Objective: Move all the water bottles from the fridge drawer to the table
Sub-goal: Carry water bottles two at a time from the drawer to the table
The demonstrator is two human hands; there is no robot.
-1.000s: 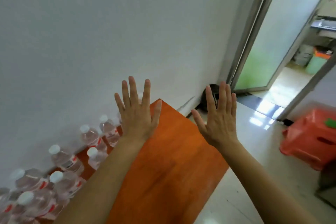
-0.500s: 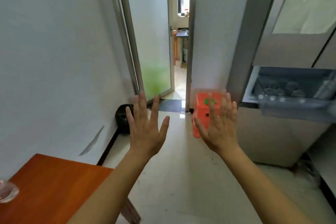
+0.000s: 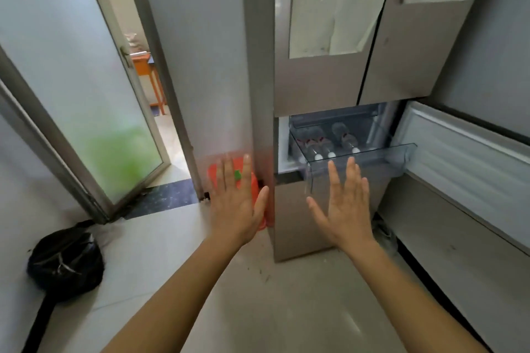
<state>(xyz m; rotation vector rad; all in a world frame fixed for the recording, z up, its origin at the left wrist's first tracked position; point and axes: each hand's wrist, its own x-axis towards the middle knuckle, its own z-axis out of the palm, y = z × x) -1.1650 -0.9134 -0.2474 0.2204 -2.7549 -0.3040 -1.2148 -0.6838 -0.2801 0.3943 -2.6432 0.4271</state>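
Note:
The clear fridge drawer [image 3: 358,165] stands pulled out of the grey fridge [image 3: 321,80], ahead and right of centre. Three water bottles [image 3: 327,142] with white caps lie inside it, caps toward me. My left hand [image 3: 236,203] is raised with fingers spread and holds nothing, in front of an orange stool. My right hand [image 3: 345,203] is also spread and empty, just below and in front of the drawer's front edge, not touching it. The table is out of view.
The fridge door [image 3: 470,163] stands swung out on the right. An orange stool [image 3: 259,189] sits beside the fridge's left side. A black bag [image 3: 64,262] lies on the floor at left. A frosted glass door [image 3: 86,100] stands ajar onto a corridor.
The view has swung right, from the table with bottles, past the doorway, to the fridge. Both hands stay raised and empty, and the drawer is now right before my right hand.

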